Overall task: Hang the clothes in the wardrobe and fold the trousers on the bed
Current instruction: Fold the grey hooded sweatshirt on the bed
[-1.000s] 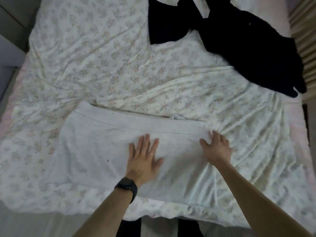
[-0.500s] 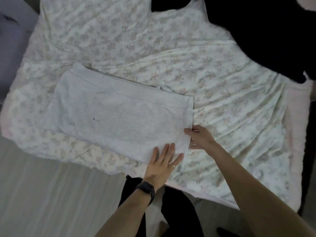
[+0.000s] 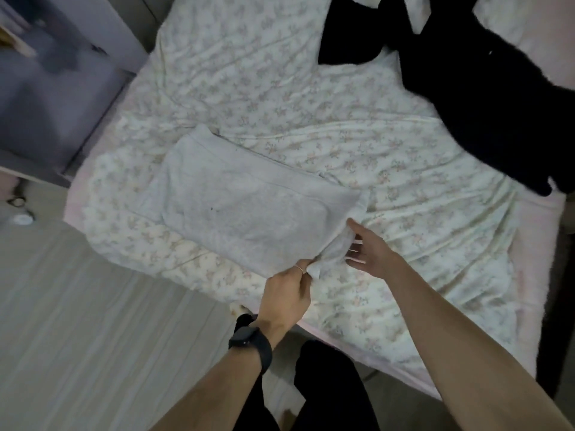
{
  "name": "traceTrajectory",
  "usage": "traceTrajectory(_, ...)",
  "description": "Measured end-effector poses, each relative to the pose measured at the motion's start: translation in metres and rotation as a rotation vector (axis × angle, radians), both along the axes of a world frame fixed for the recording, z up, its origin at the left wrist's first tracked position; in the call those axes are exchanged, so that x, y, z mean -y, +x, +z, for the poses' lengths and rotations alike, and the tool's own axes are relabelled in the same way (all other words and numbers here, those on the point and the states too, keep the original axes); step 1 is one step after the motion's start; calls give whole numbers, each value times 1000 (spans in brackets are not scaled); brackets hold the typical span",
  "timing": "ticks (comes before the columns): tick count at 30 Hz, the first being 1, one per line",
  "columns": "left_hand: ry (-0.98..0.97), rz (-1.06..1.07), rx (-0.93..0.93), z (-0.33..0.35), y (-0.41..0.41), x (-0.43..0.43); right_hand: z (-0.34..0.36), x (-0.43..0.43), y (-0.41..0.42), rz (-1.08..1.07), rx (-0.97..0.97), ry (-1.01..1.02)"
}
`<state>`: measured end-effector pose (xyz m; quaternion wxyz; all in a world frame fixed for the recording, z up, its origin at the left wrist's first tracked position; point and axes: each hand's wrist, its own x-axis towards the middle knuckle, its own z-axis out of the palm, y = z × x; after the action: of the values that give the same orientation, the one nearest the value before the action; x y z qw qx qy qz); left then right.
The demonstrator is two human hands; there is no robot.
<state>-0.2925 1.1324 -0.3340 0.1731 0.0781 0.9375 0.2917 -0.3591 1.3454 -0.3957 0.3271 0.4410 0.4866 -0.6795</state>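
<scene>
Light grey trousers [image 3: 245,206] lie folded into a rectangle on the floral bed sheet [image 3: 389,144], near the bed's front edge. My left hand [image 3: 287,293], with a black watch on the wrist, pinches the trousers' near right corner, which is bunched and lifted off the sheet. My right hand [image 3: 368,253] holds the same right edge a little farther back, thumb on top and fingers under the cloth. A black garment [image 3: 485,98] is spread across the far right of the bed.
A purple-grey piece of furniture [image 3: 53,98] stands left of the bed. Pale wood floor [image 3: 93,321] lies at the lower left, with small objects [image 3: 20,213] near the furniture. My dark-clad legs [image 3: 323,393] stand against the bed's front edge. A dark bed frame [image 3: 560,290] runs along the right.
My left hand has gone from lying flat on the trousers to pinching their near right corner. My right hand has taken hold of the right edge, and the cloth there is now lifted.
</scene>
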Motion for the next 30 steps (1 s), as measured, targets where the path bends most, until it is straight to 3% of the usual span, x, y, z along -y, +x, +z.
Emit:
traceTrajectory(4,51,36,-13,34,3,10,32,12,-18,-157,-40,-67)
traceTrajectory(7,77,92,9,46,6,12,42,16,-34,-124,-59,-25)
traceTrajectory(15,246,464,160,75,1,43,81,52,-50,30,-101,345)
traceTrajectory(19,450,812,244,75,-19,75,108,83,-80,91,-141,320)
traceTrajectory(24,660,1151,363,53,-68,152,138,154,-146,240,-178,273)
traceTrajectory(30,709,1342,552,0,-140,257,110,288,-239,488,-170,494)
